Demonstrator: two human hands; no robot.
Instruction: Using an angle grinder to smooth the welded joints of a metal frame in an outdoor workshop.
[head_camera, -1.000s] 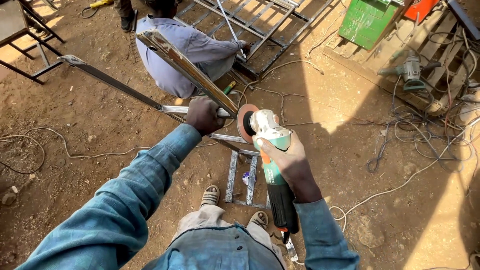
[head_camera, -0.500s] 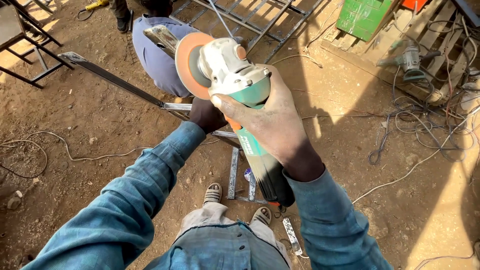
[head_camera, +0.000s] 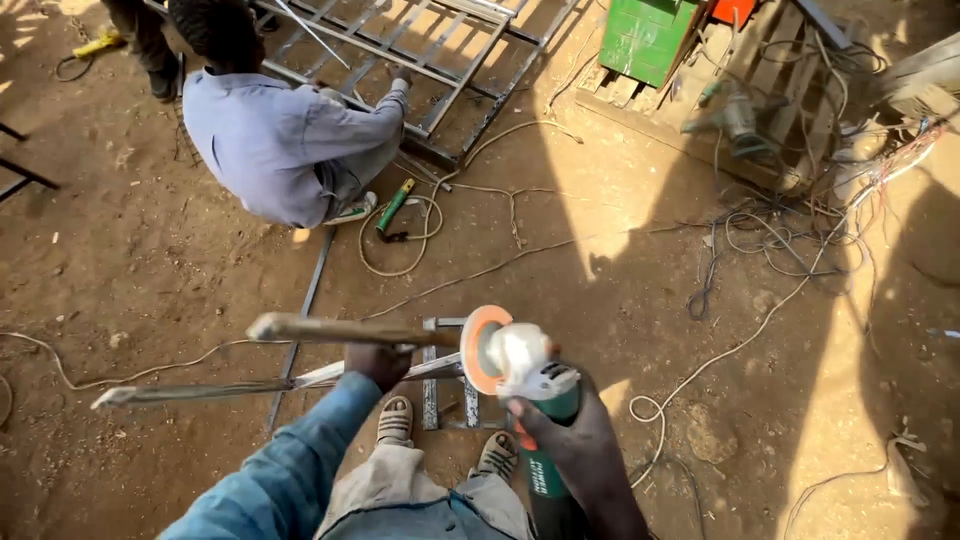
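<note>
Low in the middle of the head view, the right hand (head_camera: 575, 440) is wrapped tight around the green body of an angle grinder (head_camera: 530, 400), its fingers pressed together over the housing near the white head. The grinder's long axis runs from the lower centre of the frame up and slightly left, so the orange disc (head_camera: 480, 350) sits at the far end of the tool, standing on edge and facing left. Just left of that disc, the left hand (head_camera: 378, 362) is closed around a metal bar (head_camera: 340, 330), whose long axis lies nearly level across the frame, from centre-left to a point close beside the disc. Bar and grinder thus meet at roughly a right angle, with the disc near the bar's right end; whether they touch cannot be told. A second, thinner metal strip (head_camera: 200, 390) slants from lower left up toward the left hand, passing under it. Beneath the hands, two shoes (head_camera: 445, 440) stand on the dirt floor (head_camera: 650, 300) beside a small metal frame (head_camera: 432, 380). At upper left of the frame, another person (head_camera: 280, 140) crouches beside a large metal grille (head_camera: 440, 50), well apart from the grinder. Loose cables (head_camera: 760, 230) trail across the right side.
</note>
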